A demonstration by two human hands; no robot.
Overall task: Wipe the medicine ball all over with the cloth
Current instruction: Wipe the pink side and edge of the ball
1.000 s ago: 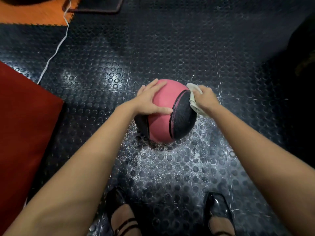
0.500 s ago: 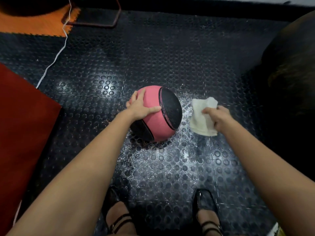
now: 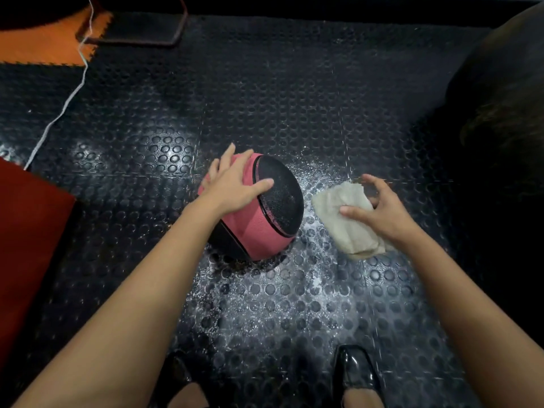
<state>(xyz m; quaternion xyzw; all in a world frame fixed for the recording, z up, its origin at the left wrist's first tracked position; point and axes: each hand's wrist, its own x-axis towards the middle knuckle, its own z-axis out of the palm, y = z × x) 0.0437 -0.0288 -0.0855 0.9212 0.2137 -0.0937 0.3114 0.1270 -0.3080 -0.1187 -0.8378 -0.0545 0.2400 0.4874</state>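
The pink and black medicine ball (image 3: 265,228) sits on the black studded floor mat (image 3: 265,92), with a black panel turned up and to the right. My left hand (image 3: 235,184) rests on its top left, fingers spread flat, thumb on the black panel. The crumpled white cloth (image 3: 350,234) lies on the floor just right of the ball, apart from it. My right hand (image 3: 382,207) hovers over the cloth with fingers spread and loosely bent. Its thumb tip touches the cloth, and no finger is closed round it.
A red mat (image 3: 26,245) lies to the left, and an orange tile (image 3: 38,45), a white cable (image 3: 67,98) and a dark frame (image 3: 138,28) are far left. A large dark rounded object (image 3: 500,98) fills the right. White specks cover the floor around the ball. My shoes (image 3: 353,372) are at the bottom.
My right hand took the cloth off the ball's right side, brought it down to the floor and opened over it. My left hand turned the ball, bringing the black panel upward.
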